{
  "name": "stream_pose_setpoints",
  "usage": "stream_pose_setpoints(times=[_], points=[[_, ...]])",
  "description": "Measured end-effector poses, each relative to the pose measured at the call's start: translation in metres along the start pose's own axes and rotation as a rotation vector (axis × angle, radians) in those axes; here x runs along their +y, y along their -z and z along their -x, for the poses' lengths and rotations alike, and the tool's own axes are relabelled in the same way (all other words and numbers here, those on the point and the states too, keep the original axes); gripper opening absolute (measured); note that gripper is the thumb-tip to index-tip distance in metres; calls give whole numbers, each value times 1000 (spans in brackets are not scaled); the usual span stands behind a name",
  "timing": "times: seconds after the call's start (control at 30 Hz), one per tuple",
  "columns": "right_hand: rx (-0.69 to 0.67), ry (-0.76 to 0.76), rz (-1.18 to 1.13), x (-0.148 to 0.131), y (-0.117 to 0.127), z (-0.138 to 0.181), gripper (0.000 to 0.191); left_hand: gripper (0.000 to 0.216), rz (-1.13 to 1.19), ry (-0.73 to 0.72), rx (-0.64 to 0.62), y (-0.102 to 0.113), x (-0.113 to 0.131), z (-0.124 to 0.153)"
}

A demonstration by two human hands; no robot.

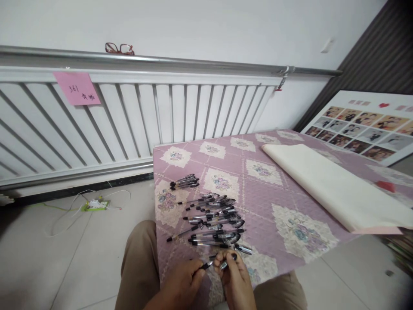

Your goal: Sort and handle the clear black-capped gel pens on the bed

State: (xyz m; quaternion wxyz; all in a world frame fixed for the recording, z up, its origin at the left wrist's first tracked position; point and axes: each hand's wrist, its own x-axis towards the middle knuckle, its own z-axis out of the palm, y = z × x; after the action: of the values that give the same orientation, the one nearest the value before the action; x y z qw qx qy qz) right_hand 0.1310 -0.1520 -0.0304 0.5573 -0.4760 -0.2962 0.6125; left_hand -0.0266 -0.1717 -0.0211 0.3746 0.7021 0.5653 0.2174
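A heap of several black-capped clear pens (216, 221) lies on the purple quilted cloth (258, 193) near its front left. A small separate bunch of pens (184, 181) lies farther back. My left hand (183, 282) pinches one pen (206, 265) at the cloth's near edge. My right hand (234, 275) is closed on the other end of that pen, its fingers around a black cap, just in front of the heap.
A folded cream sheet (329, 185) lies on the cloth's right side. A white radiator (129, 120) with a pink note (77, 88) and red glasses (119, 48) stands behind. A photo board (361, 129) leans at right. A power strip (95, 205) lies on the floor.
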Motion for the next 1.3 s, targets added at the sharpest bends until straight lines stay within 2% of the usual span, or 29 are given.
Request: stream_pose_setpoints(times=[0.1, 0.23, 0.43, 0.73, 0.9, 1.1, 1.3], points=[[-69, 2, 112, 1, 1, 2, 22, 24, 10, 7, 3, -1, -4, 0], [-92, 20, 378, 1, 0, 4, 24, 23, 22, -6, 6, -2, -7, 1], [-183, 113, 646, 5, -2, 1, 24, 23, 6, -24, -24, -1, -3, 3], [-296, 102, 668, 2, 4, -1, 25, 21, 88, -29, -122, 7, -5, -2], [-368, 67, 644, -5, 5, -2, 18, 23, 156, -21, -153, 11, -4, -3], [-277, -15, 535, -2, 4, -2, 23, 21, 163, -14, -106, 6, -7, -3], [-270, -47, 595, 0, -2, -2, 34, 21, 138, -11, -87, 3, -9, -3]])
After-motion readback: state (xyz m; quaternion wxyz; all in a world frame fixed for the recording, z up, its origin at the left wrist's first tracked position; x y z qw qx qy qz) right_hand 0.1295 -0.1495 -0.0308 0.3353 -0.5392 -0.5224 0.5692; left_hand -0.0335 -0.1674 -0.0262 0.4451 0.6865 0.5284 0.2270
